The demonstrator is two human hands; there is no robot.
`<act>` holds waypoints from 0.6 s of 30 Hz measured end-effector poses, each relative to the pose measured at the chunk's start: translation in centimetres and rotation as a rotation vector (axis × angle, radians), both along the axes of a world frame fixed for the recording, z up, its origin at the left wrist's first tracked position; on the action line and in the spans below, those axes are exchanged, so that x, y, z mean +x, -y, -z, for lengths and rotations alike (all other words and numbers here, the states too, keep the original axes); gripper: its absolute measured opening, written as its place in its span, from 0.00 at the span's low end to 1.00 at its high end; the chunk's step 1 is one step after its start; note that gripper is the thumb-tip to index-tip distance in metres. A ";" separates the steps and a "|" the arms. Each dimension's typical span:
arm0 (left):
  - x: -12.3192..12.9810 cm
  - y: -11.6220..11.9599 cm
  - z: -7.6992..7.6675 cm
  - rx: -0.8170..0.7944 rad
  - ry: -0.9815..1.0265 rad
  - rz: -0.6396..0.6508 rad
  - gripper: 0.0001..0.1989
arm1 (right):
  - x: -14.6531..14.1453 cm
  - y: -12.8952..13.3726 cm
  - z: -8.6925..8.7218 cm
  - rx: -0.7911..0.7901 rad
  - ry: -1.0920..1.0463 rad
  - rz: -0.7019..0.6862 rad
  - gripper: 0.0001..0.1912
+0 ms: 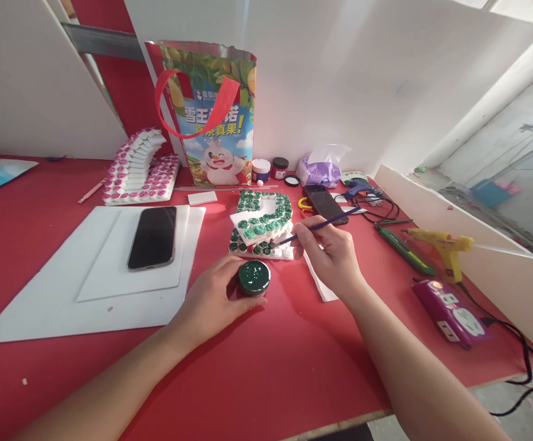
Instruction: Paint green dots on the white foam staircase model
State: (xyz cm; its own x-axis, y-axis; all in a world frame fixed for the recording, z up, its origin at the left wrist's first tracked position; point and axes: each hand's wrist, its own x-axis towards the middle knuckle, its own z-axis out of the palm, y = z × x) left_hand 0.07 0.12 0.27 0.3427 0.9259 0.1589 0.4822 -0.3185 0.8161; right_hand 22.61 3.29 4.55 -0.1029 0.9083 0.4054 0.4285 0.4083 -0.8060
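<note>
At the rosette model (261,230), a paintbrush (336,218) slants — tip leftward.

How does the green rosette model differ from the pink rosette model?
The green rosette model carries green swirls, a few white; the pink rosette model carries pink ones. A paintbrush points at the green rosette model; the pink rosette model stands farther left and back. Both have rows of swirls and white parts.

Your flat red table (266,380) bears directly: a white rectangular board (41,306) at your left, a green-and-white rosette-covered model (266,228) centrally, a tall printed bag (215,144) behind it, a purple rectangular box (450,312) at your right.
</note>
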 end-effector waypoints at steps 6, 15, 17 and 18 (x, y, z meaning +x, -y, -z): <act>0.0 0.0 0.0 -0.014 -0.006 -0.009 0.22 | 0.3 -0.6 -0.8 -0.153 -0.295 -0.048 0.17; 0.1 0.0 0.0 -0.012 0.015 -0.008 0.21 | 0.2 -0.2 -0.3 -0.152 -0.030 -0.050 0.14; 0.1 0.0 -0.1 -0.013 0.023 -0.007 0.21 | 0.0 0.0 -0.3 -0.097 0.074 -0.015 0.12; 0.1 0.0 -0.1 -0.012 0.025 -0.007 0.21 | -0.1 0.1 -0.4 -0.073 0.112 -0.005 0.11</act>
State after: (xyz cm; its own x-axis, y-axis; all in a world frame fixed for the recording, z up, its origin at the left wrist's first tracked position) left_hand 0.14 0.16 0.39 0.3319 0.9303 0.1562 0.4636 -0.3051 0.8319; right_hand 22.56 3.19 4.95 -0.1488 0.9344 0.3235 0.5157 0.3525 -0.7809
